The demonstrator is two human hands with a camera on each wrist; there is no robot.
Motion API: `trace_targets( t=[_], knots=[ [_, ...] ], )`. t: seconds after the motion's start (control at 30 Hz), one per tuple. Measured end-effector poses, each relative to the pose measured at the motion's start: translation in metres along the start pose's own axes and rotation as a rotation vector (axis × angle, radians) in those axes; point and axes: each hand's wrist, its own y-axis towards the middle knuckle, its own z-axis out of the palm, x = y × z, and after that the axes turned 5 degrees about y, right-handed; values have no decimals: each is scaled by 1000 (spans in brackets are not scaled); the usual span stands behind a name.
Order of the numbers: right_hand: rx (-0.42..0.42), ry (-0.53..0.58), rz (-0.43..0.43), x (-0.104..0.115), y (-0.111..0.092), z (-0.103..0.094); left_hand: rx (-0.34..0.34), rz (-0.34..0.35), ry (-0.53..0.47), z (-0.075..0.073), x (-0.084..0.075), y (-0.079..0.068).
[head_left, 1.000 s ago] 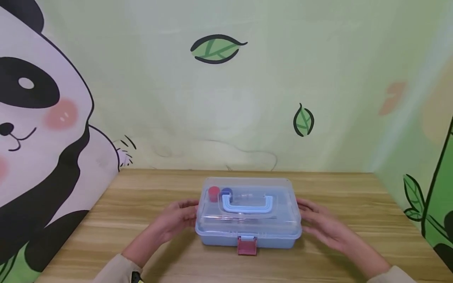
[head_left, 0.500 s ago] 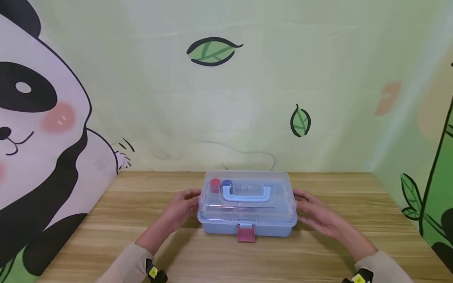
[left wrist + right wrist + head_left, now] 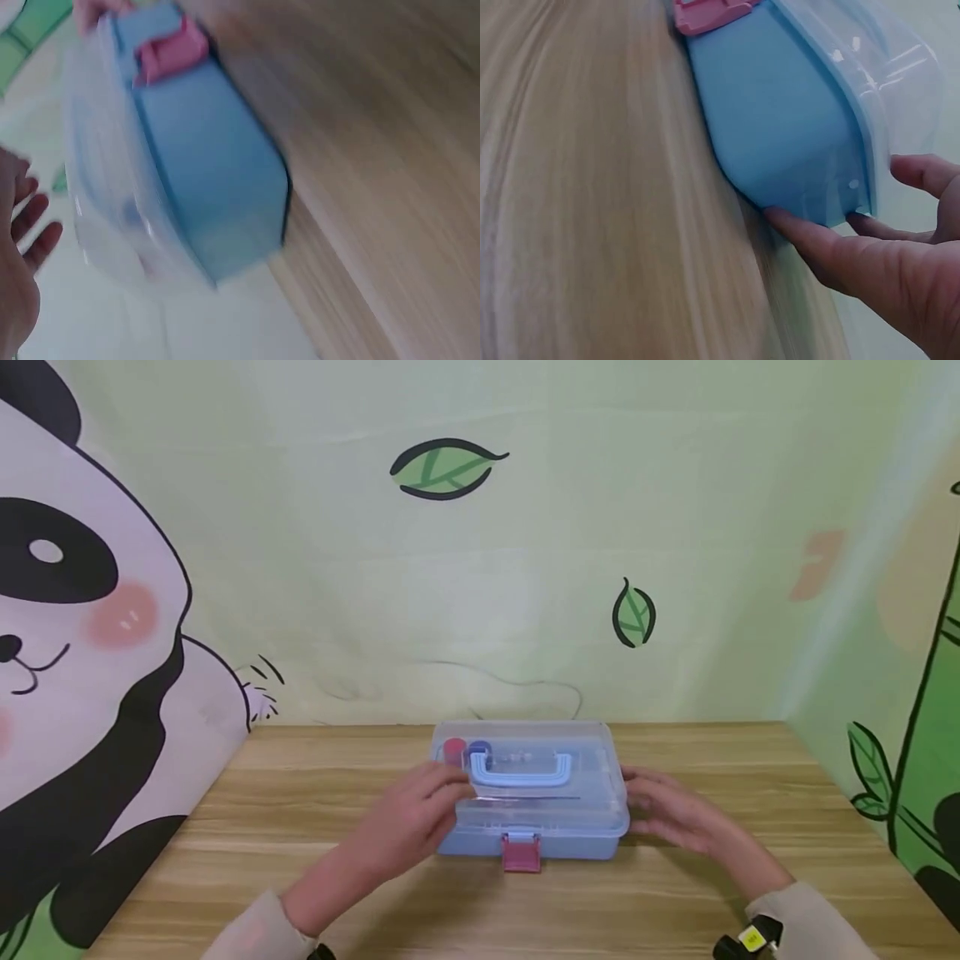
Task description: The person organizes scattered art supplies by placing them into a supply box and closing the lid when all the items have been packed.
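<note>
A plastic carrying box stands on the table, with a light blue base (image 3: 573, 847), a clear lid (image 3: 540, 814), a pale blue handle (image 3: 521, 781) and a dark pink front latch (image 3: 521, 857). Through the lid show a red round thing (image 3: 454, 749), a blue one (image 3: 480, 747) and a thin stick-like thing. My left hand (image 3: 408, 818) hovers over the box's left front, fingers loosely bent; the left wrist view shows it (image 3: 26, 247) apart from the lid. At the box's right end my right hand (image 3: 678, 814) touches the side with extended thumb and fingers (image 3: 799, 229).
The wood-grain table (image 3: 315, 777) ends at a pale green backdrop (image 3: 525, 527) printed with leaves. A large panda print (image 3: 90, 610) covers the left side. Wrist cameras are strapped at both sleeves, the right one (image 3: 750, 935) plainly visible.
The box has slid away toward the backdrop between both hands. My left hand has since left its left side and come up over the lid. The right hand stays at the right side.
</note>
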Motion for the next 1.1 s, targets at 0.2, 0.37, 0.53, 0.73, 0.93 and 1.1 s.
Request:
trace_targets(
  t=[0.2, 0.37, 0.53, 0.73, 0.93, 1.1],
  knots=[
    [-23, 0, 15, 2, 3, 0, 377, 277, 240, 19, -43, 2],
    [-60, 29, 28, 0, 3, 2, 662, 143, 267, 33, -65, 0],
    [-82, 21, 28, 0, 3, 3, 725, -11, 262, 43, -72, -3],
    [-109, 14, 43, 1, 2, 3, 773, -229, 37, 46, -77, 5],
    [-117, 21, 46, 2, 3, 1, 647, -209, 83, 36, -81, 18],
    [-121, 9, 62, 3, 3, 0, 390, -194, 88, 28, -72, 28]
  ],
)
